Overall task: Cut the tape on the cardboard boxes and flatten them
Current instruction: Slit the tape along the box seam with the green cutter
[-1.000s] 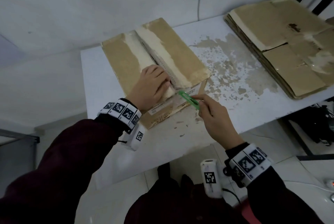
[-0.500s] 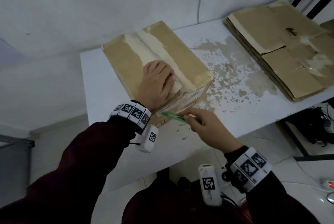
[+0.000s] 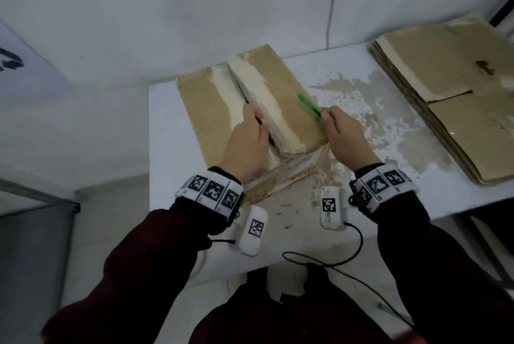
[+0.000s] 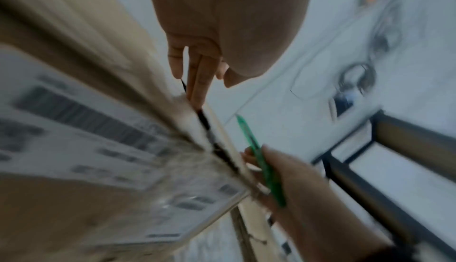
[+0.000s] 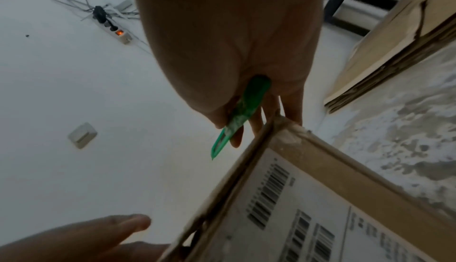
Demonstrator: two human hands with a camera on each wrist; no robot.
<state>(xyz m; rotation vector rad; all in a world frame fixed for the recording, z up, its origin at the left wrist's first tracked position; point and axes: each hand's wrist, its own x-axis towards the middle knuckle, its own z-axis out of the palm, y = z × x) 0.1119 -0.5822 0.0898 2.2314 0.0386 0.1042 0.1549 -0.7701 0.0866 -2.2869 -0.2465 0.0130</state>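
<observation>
A taped cardboard box [image 3: 205,110] lies on the white table [image 3: 370,215], its top seam split open between pale tape strips. My left hand [image 3: 249,138] rests on the top, and its fingers [image 4: 195,75] reach fairly straight into the dark seam gap. My right hand [image 3: 343,132] grips a green cutter [image 3: 309,106] at the top's right edge, the tip pointing away over the flap. In the right wrist view the cutter [image 5: 243,114] sticks out of my fist above the box corner, by the barcode label [image 5: 308,213].
A stack of flattened cardboard [image 3: 456,93] lies at the table's right end. The tabletop between box and stack is worn and flaky [image 3: 389,127]. A wall runs close behind, and a power strip [image 5: 116,30] with cables lies on the floor.
My left hand went from pressing flat on the box top to slipping its fingers into the seam. My right hand carried the cutter from the box's near side up to the top's right edge.
</observation>
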